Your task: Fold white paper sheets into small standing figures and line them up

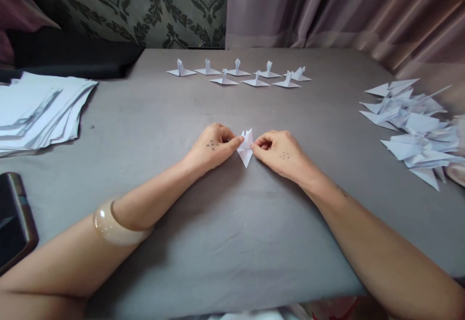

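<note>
A light, even hold on the origami piece [246, 157]

My left hand [217, 146] pinched its upper left edge, thumb on the paper; my right hand [279, 151] gripped the right edge between thumb and finger; the hands stood apart with the piece between them, mid-table over the grey tablecloth [232, 242]; its single point faced me, its two tips pointed away; equal, gentle pressure seemed best, since a hard squeeze would probably crumple the paper; matching edges before creasing looked wise; the origami figures [256, 81] beyond offered a guide for symmetry.
</note>
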A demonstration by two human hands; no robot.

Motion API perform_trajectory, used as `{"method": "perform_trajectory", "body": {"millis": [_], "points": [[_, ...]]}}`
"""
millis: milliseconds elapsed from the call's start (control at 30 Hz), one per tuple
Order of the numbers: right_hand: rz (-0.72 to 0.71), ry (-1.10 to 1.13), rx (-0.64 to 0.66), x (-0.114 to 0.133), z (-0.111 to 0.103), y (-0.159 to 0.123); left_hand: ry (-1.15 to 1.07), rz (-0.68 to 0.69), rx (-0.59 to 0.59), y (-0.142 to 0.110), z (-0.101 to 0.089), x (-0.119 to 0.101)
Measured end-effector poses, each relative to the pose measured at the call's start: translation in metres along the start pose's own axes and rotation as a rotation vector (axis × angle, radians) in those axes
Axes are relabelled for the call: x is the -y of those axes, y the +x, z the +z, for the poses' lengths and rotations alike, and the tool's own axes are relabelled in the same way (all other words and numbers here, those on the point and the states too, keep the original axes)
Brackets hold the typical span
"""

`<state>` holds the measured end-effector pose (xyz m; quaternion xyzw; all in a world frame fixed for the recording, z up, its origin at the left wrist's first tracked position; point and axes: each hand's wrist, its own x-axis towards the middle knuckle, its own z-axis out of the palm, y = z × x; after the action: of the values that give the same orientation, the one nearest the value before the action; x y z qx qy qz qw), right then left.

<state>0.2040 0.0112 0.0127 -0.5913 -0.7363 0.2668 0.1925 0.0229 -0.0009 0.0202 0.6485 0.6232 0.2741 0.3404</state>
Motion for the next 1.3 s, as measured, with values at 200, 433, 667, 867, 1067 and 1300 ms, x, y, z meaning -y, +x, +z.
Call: {"method": "perform_trajectory", "body": {"millis": [200,433,667,867,1067,1300], "points": [[0.003,0.005,0.006,0.002,-0.002,-0.001,-0.023,0.001,0.036,0.002,0.001,0.001],[0.006,0.021,0.011,0.004,-0.004,-0.002,0.008,0.070,0.064,0.005,0.000,0.005],[0.026,0.043,0.037,0.004,-0.004,-0.001,0.050,0.126,-0.008,0.003,0.004,0.011],[0.073,0.065,0.052,0.006,-0.006,0.000,0.142,0.200,-0.013,-0.001,0.007,0.010],[0.097,0.106,0.033,0.002,-0.007,-0.001,0.249,0.308,-0.054,-0.005,0.010,0.013],[0.072,0.191,0.006,-0.009,-0.009,-0.008,0.623,0.563,0.121,-0.012,0.006,0.002]]}}
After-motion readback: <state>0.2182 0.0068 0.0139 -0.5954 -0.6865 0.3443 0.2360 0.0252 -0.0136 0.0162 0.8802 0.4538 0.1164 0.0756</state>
